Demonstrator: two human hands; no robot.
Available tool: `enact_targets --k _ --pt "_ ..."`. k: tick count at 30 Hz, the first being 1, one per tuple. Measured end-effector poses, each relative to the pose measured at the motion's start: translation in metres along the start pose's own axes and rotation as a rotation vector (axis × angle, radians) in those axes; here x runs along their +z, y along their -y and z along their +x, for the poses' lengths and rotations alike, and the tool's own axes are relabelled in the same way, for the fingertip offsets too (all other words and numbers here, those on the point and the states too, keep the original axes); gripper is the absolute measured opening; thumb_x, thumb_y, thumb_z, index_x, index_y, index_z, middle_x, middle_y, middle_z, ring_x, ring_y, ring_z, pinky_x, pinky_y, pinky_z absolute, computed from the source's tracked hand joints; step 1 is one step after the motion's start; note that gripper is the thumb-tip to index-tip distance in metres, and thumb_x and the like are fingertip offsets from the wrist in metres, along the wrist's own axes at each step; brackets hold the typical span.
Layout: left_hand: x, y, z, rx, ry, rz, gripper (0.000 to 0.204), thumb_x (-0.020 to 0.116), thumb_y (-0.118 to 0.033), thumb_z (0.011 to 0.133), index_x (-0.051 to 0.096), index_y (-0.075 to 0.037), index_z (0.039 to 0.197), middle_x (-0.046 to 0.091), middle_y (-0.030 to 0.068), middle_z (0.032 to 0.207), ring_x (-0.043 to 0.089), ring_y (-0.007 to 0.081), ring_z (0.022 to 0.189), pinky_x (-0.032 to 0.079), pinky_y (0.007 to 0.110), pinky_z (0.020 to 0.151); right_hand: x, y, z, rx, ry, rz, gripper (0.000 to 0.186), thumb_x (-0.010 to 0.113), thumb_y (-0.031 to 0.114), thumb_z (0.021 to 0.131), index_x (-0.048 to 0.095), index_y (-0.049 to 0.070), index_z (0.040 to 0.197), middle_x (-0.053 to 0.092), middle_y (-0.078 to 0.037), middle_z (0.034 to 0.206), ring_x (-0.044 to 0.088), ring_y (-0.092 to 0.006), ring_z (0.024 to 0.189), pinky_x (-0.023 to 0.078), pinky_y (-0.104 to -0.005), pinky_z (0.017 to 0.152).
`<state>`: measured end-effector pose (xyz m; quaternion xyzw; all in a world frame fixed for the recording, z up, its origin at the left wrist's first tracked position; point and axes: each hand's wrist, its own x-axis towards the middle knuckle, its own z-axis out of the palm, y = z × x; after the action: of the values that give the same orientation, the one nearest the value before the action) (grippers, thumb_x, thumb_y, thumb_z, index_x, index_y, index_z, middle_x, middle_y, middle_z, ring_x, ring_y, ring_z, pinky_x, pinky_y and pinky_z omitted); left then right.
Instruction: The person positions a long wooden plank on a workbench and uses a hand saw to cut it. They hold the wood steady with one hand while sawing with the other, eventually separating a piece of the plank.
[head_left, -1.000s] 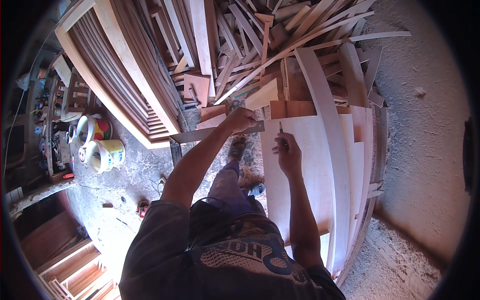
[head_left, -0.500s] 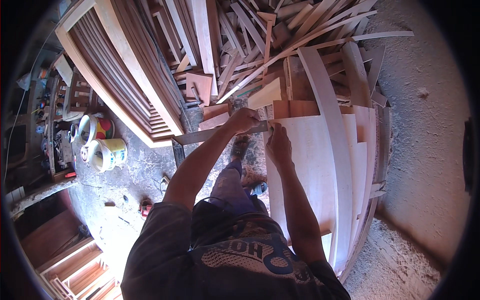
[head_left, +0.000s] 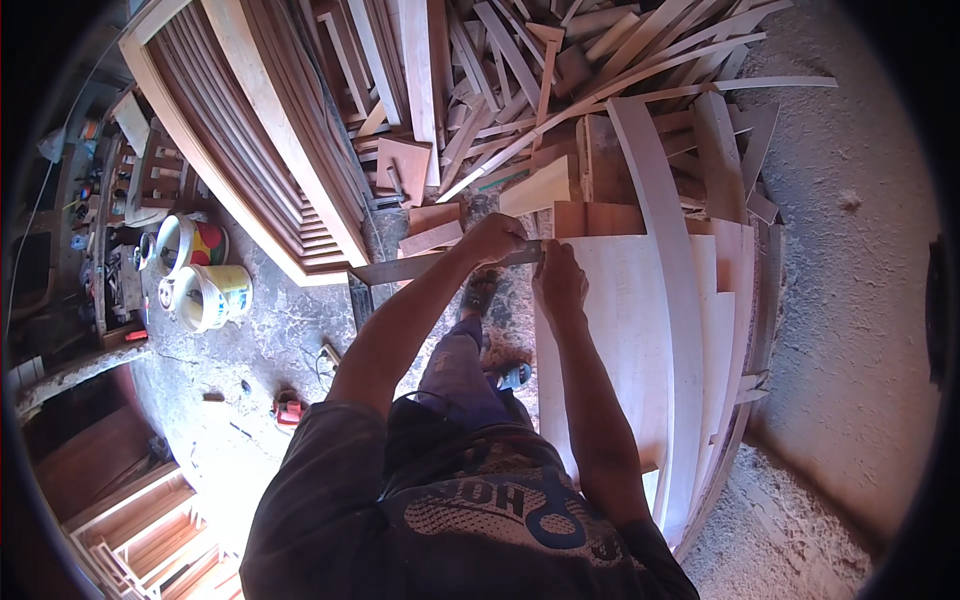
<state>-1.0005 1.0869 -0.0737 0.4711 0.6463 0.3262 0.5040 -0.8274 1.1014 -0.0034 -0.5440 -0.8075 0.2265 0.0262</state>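
A long, flat metal carpenter's square (head_left: 410, 270) stretches sideways in front of me, its short dark arm hanging down at the left end. My left hand (head_left: 493, 240) is closed around the blade near its right end. That end reaches the far left corner of a pale wooden panel (head_left: 605, 330), which stands on my right. At this corner my right hand (head_left: 560, 283) has its fingertips pinched together against the blade tip and the panel edge. Whatever those fingers hold is hidden or too small to name.
Curved pale boards (head_left: 660, 270) lean over the panel beside a rough wall (head_left: 850, 250). A heap of offcuts (head_left: 530, 70) lies ahead. Louvred wooden frames (head_left: 250, 130) stand at the far left, with buckets (head_left: 215, 297) and a red tool (head_left: 288, 410) on the floor.
The view has shifted slightly. Both hands stay at the panel corner with the square in nearly the same position; the right fingers have closed in a little at the blade tip.
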Motion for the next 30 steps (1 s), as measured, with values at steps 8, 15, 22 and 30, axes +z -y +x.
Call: enact_targets --k 8,15,22,30 --pt "0.001 -0.002 0.001 -0.031 0.006 0.008 0.020 0.076 -0.013 0.078 0.074 -0.001 0.093 0.072 0.0105 0.081 0.067 0.0153 0.076 0.053 0.031 0.075 0.004 -0.003 0.012 0.018 -0.013 -0.041 0.012 0.056 0.023 0.094 0.058 0.012 0.100 0.064 -0.016 0.100 0.067 -0.0403 0.089 0.052 -0.0531 0.076" --pt "0.003 0.003 0.001 -0.082 0.007 -0.054 0.015 0.076 -0.012 0.079 0.074 -0.001 0.090 0.072 0.0092 0.080 0.066 0.0137 0.075 0.053 0.031 0.073 0.001 0.002 0.016 0.081 0.009 0.013 0.011 0.057 0.022 0.091 0.062 0.011 0.091 0.067 -0.015 0.096 0.065 -0.0398 0.092 0.050 -0.0513 0.079" --pt "0.015 0.008 -0.010 -0.023 -0.024 -0.038 0.014 0.076 -0.011 0.079 0.073 -0.001 0.089 0.071 0.0077 0.078 0.065 0.0129 0.074 0.052 0.030 0.071 0.000 -0.002 0.002 0.019 -0.026 -0.011 0.015 0.057 0.023 0.093 0.062 0.009 0.095 0.067 -0.016 0.099 0.065 -0.0402 0.092 0.051 -0.0520 0.079" --pt "0.036 0.001 -0.037 -0.090 -0.020 -0.107 0.013 0.075 -0.011 0.079 0.073 -0.001 0.088 0.070 0.0076 0.078 0.064 0.0128 0.073 0.052 0.030 0.070 -0.003 -0.010 -0.028 0.010 -0.019 -0.017 0.016 0.057 0.024 0.093 0.061 0.008 0.095 0.066 -0.017 0.097 0.065 -0.0400 0.091 0.051 -0.0522 0.077"
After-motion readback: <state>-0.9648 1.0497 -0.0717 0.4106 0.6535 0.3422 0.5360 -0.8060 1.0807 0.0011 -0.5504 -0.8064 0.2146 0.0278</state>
